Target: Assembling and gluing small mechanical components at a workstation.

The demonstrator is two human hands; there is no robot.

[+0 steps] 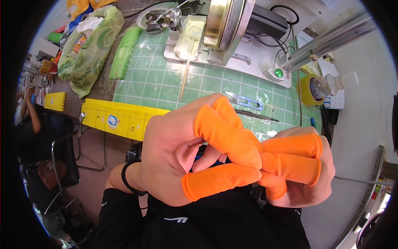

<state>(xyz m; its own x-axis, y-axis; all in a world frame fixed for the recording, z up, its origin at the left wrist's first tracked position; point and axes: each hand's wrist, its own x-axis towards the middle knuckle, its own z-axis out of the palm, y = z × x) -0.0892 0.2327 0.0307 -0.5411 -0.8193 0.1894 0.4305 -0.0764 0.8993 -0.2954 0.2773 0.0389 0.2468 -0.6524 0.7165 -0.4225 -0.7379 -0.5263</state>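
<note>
Left hand — raised close under the camera, above the near edge of the workbench, thumb and two fingers sheathed in orange rubber finger cots. Its covered fingertips pinch the tip of a cot on the right hand; a black band circles the wrist.

Right hand — just beside the left and touching it, fingers curled inward, three of them in the same orange cots. Grip: closed loosely, nothing inside it but the left hand's fingertips.

Green cutting mat — on the workbench, beyond the hands. Yellow ruler along its near edge. Blue thread snips on the mat, just past the left fingertips.

Metal machine — far edge of the mat, a pale strip and a thin wooden stick below it.

Roll of yellow tape and clear plastic bottle — right of the mat, touching each other.

Green patterned bag — far left corner.
</note>
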